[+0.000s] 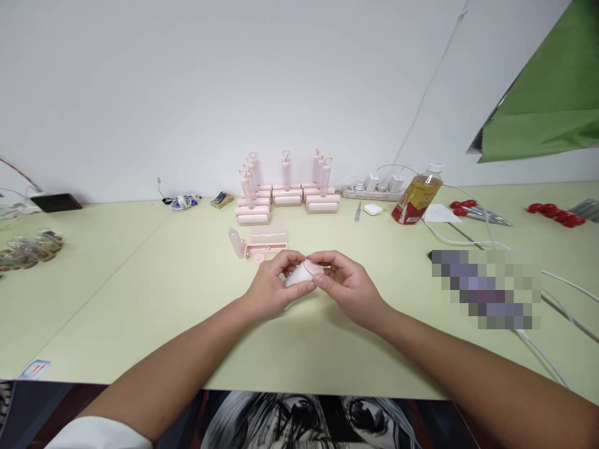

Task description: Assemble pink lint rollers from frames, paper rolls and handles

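Above the middle of the table, my left hand [271,287] is wrapped around a white roll [296,275] with a pale pink round end piece [312,267]. The fingers and thumb of my right hand [349,284] pinch that pink end; the roll lies tilted between both hands, partly hidden by them. Just beyond my left hand are an open pink tray [277,247] with a clear lid [269,235], a small pink disc [258,258] and a translucent pinkish tube [236,242].
Several pink boxes [287,198] with upright tubes [286,171] line the wall. Rightward are a power strip [369,193], a drink bottle [418,194], red-handled tools [482,212], cables and a blurred-out object [484,290]. Wrapped items [30,251] lie far left.
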`<move>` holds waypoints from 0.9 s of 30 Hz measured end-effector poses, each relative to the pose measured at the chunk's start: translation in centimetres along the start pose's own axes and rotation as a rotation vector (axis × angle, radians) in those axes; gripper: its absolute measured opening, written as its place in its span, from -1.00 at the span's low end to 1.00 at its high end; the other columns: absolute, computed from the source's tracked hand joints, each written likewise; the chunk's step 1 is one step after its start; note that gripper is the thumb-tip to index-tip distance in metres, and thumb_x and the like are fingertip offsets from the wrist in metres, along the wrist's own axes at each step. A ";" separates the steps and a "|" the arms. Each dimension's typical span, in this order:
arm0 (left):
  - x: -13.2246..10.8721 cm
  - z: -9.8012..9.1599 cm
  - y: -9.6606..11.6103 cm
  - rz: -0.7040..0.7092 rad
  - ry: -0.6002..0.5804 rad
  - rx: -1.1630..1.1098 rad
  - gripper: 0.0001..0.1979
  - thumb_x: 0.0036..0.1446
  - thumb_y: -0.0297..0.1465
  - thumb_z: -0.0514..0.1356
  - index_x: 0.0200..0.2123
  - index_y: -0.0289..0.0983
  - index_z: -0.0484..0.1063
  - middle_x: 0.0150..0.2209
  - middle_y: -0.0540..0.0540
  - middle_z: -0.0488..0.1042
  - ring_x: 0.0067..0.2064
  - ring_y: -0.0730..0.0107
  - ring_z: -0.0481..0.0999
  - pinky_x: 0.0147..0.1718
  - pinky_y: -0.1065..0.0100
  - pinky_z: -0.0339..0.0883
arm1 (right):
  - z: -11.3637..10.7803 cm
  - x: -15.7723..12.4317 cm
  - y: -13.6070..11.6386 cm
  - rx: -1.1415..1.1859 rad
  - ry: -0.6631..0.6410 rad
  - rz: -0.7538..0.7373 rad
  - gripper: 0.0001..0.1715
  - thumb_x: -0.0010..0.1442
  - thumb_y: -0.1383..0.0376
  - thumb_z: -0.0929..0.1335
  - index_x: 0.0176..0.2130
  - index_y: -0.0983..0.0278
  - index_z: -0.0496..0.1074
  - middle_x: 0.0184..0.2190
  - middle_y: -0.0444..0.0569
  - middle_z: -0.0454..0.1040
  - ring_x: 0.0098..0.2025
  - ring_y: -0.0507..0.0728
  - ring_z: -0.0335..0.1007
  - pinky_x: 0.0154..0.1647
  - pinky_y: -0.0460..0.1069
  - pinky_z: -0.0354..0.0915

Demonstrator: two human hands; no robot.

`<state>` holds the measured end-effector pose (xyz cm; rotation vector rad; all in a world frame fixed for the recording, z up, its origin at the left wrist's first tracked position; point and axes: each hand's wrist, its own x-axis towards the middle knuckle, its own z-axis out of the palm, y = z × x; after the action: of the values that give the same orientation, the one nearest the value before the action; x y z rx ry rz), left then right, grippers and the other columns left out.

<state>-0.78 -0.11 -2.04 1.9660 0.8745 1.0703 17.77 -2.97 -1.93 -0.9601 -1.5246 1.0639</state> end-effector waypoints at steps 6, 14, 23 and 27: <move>0.0 0.1 -0.3 0.005 -0.005 -0.045 -0.54 0.00 -0.20 0.36 -0.07 -0.21 0.34 -0.20 -0.10 0.51 -0.20 0.30 0.52 -0.25 0.29 0.37 | 0.2 0.2 -0.1 0.121 0.034 0.049 -0.67 0.05 0.07 0.46 -0.32 0.22 0.37 -0.04 0.05 0.46 -0.09 0.17 0.43 -0.10 0.11 0.40; -0.1 0.2 -0.5 0.046 0.035 -0.050 -0.53 0.00 -0.22 0.37 -0.05 -0.20 0.33 -0.19 -0.10 0.49 -0.19 0.30 0.51 -0.21 0.27 0.39 | 0.3 0.0 -0.1 0.134 0.045 0.058 -0.66 0.05 0.08 0.47 -0.31 0.22 0.36 -0.01 0.08 0.46 -0.07 0.18 0.42 -0.05 0.13 0.36; -0.1 0.2 -0.3 0.051 0.020 -0.048 -0.54 0.01 -0.22 0.36 -0.05 -0.19 0.33 -0.17 -0.11 0.51 -0.19 0.29 0.52 -0.23 0.27 0.39 | 0.3 -0.1 0.2 0.064 0.065 0.001 -0.75 0.10 0.14 0.44 -0.26 0.22 0.43 -0.01 0.07 0.50 -0.01 0.21 0.43 0.00 0.15 0.33; 0.0 0.1 -0.3 0.054 0.020 -0.005 -0.58 0.02 -0.22 0.35 -0.07 -0.20 0.36 -0.18 -0.11 0.51 -0.20 0.30 0.51 -0.26 0.29 0.37 | 0.2 -0.2 0.1 -0.039 0.082 -0.025 -0.77 0.12 0.21 0.42 -0.18 0.20 0.49 -0.04 0.04 0.52 0.01 0.21 0.41 0.07 0.18 0.27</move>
<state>-0.79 -0.01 -2.29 1.9886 0.8328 1.1234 17.61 -3.13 -2.11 -0.9970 -1.4914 0.9686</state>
